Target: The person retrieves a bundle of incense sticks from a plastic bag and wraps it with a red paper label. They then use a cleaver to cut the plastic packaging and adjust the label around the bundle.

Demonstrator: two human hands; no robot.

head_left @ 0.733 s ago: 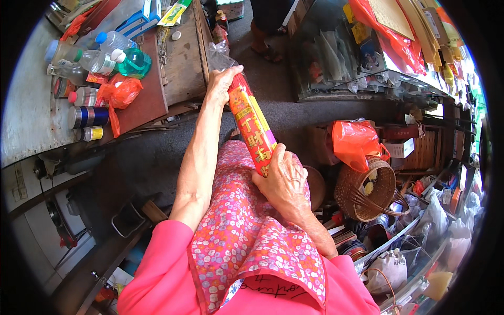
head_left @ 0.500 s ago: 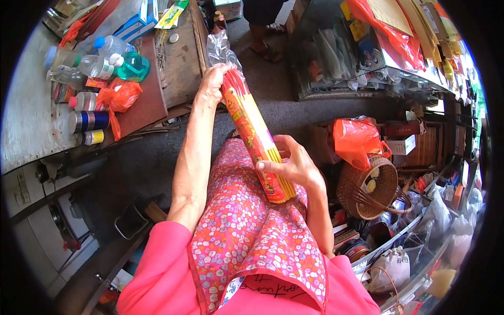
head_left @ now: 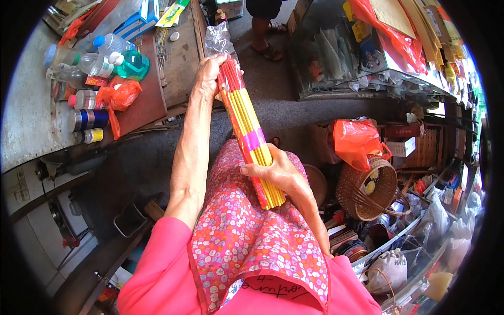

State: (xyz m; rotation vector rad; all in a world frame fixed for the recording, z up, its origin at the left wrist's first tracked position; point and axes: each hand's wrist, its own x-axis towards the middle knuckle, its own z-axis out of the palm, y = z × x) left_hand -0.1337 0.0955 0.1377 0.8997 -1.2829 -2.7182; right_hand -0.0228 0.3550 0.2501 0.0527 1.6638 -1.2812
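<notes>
A long packet of incense sticks (head_left: 245, 121), yellow with red ends, slants across in front of my flowered apron (head_left: 231, 231). Clear plastic wraps it, with a red printed strip along its left side and a purple patch partway down. My left hand (head_left: 211, 73) grips the upper end at the red stick ends, just below the loose, crumpled plastic top (head_left: 218, 39). Around the lower part is my right hand (head_left: 275, 170), its thumb laid across the front and its other fingers partly hidden behind the packet.
Several bottles, a green one (head_left: 131, 65) among them, lie on a table (head_left: 31, 123) at the left. A wicker basket (head_left: 362, 197) and a red plastic bag (head_left: 357, 142) are at the right. Glass cases (head_left: 336, 89) stand at far right. Beyond the packet, a person's sandaled foot (head_left: 268, 51) shows.
The packet has rolled about its length, so its printed red side faces left and more yellow sticks and the purple patch show. My right hand has shifted slightly left and down with it.
</notes>
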